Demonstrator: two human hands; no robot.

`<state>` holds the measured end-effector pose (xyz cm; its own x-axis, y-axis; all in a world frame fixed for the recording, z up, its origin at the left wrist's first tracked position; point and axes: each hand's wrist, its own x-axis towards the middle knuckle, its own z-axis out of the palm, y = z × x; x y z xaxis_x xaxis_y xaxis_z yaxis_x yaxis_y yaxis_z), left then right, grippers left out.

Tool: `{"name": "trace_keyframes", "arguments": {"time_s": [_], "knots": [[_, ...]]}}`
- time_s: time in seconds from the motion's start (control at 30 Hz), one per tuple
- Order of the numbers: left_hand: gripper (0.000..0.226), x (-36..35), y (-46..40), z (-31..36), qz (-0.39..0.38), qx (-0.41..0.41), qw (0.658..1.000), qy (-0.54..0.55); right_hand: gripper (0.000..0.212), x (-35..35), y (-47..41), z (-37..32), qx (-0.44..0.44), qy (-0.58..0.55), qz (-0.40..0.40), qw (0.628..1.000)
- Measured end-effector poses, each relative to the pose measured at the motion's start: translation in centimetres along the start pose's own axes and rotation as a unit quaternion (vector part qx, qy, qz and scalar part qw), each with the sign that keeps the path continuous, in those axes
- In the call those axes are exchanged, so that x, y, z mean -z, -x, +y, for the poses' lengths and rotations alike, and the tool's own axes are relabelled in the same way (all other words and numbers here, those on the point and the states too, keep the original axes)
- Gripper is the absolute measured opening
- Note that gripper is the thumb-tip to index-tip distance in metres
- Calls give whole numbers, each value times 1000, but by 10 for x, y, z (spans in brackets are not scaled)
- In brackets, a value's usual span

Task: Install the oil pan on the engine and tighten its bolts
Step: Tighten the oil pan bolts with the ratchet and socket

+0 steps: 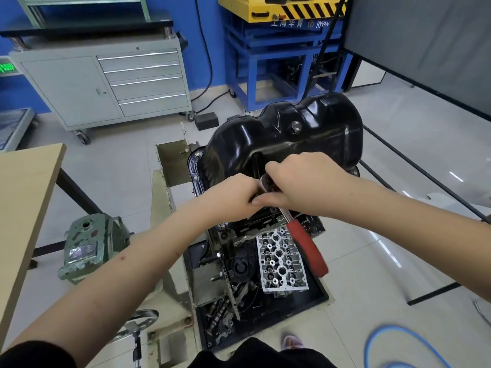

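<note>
Down at the near flange of the oil pan (287, 134), both hands crowd onto one spot: the pan is already seated, black and glossy, on top of the upturned engine (255, 229), so placement looks done and we're into the bolts. The right hand (305, 181) is curled over the head of the ratchet (305, 243), whose red handle trails back toward the camera, and the left hand (233, 195) has its fingers bunched at the socket end, apparently steadying it, though what they pinch is hidden. One bolt (197, 154) shows at the far left corner of the flange; how many others are in or tight, I can't tell. Below the engine, a tray (322, 296) holds a cylinder head (281, 261) and loose parts. A blue hose (398, 338) loops on the floor to the right, and a tool cabinet (106, 83) stands well apart, neither crowding the handle's swing.
</note>
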<state>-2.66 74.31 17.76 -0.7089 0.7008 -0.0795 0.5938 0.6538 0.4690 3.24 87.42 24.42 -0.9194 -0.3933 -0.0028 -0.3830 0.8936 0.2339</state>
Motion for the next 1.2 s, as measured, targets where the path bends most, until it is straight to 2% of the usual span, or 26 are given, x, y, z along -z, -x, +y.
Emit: {"name": "trace_keyframes", "arguments": {"time_s": [0.13, 0.23, 0.3, 0.37, 0.5, 0.6, 0.8, 0.9, 1.0, 1.1, 1.2], "knots": [[34, -1, 0, -2, -7, 2, 1000, 6, 22, -10, 3, -3, 54, 30, 43, 997], [35, -1, 2, -3, -13, -8, 1000, 13, 24, -12, 4, -3, 68, 36, 34, 996], [35, 0, 2, -2, -18, -15, 1000, 15, 24, -8, 4, -5, 36, 18, 33, 999], [33, 2, 2, -3, -17, -16, 1000, 10, 36, -3, 3, -7, -4, -15, 21, 1000], [35, 0, 2, -7, 7, -16, 1000, 8, 26, -8, 0, -11, 26, -26, 43, 998], [27, 0, 2, -9, 9, -15, 1000, 22, 29, -7, -3, -8, 53, -1, 32, 998], [39, 2, 3, -9, 27, -29, 999, 3, 36, -3, -3, -9, -5, -40, 31, 999], [40, -1, 1, -8, 37, -22, 999, 2, 27, -7, -4, -10, 23, -34, 37, 998], [39, -1, -1, -8, 26, -19, 999, 8, 29, -6, -6, -4, 55, -22, 20, 998], [36, 0, -1, -7, 4, -21, 1000, -1, 32, 2, -4, -1, 32, -30, 9, 999], [39, 0, 1, -4, 19, -20, 1000, -8, 33, 4, -3, -4, -1, -43, 3, 999]]}}
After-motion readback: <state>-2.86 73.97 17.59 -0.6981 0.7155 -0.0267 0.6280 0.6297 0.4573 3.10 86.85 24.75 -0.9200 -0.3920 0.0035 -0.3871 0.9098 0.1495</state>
